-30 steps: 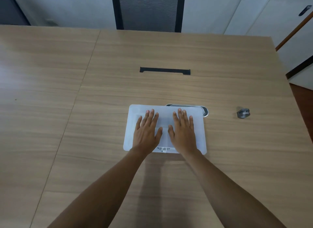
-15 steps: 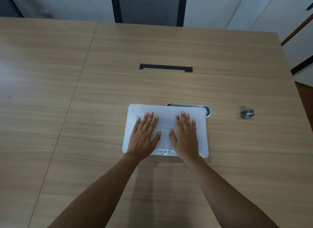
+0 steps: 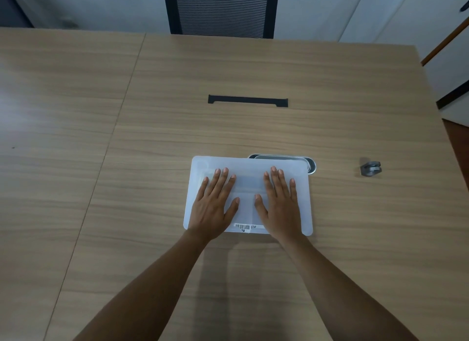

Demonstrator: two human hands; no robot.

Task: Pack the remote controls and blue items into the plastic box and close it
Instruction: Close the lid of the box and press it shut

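A translucent white plastic box [image 3: 247, 167] sits on the wooden table [image 3: 253, 69] with its lid on top. My left hand [image 3: 212, 203] lies flat on the left half of the lid, fingers spread. My right hand [image 3: 280, 203] lies flat on the right half, fingers spread as well. A barcode sticker [image 3: 245, 226] shows on the box's near side between my wrists. The lid hides what is inside; no remote controls or blue items are visible.
A dark oval cable grommet [image 3: 311, 164] peeks out behind the box's far right corner. A small grey metal piece [image 3: 370, 168] lies to the right. A black slot [image 3: 247, 101] is set in the table farther back. A mesh chair [image 3: 220, 11] stands beyond the far edge.
My hands have slid apart on the lid, the left toward the left side and the right toward the right side. The box has stayed in place.
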